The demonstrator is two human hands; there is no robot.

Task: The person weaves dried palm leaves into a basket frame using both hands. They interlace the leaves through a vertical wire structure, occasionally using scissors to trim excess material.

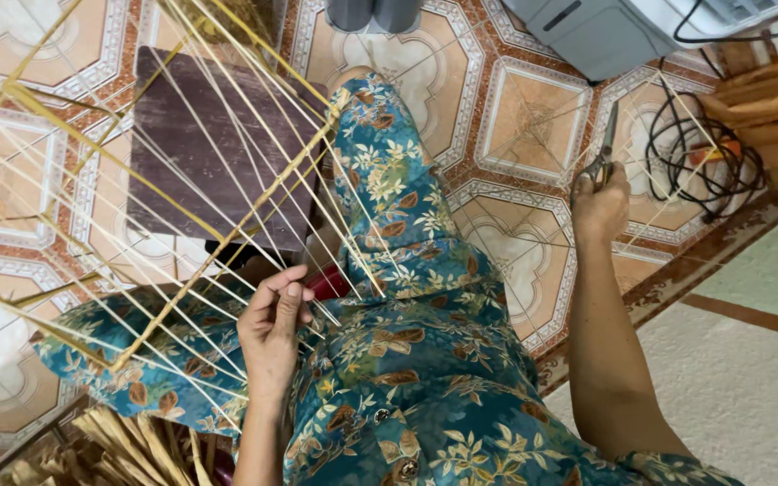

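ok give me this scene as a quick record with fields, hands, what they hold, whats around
left hand: pinching thin bamboo strips of a splayed frame
right hand: held out to the side, gripping scissors
clothing: blue floral garment over the lap
floor: patterned tiles
nearby: dark wooden stool, coiled black cable, grey machine

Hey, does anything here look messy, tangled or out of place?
The black cable lies in a loose tangle on the tiled floor, beyond the right hand holding scissors. Nothing looks spilled or broken.
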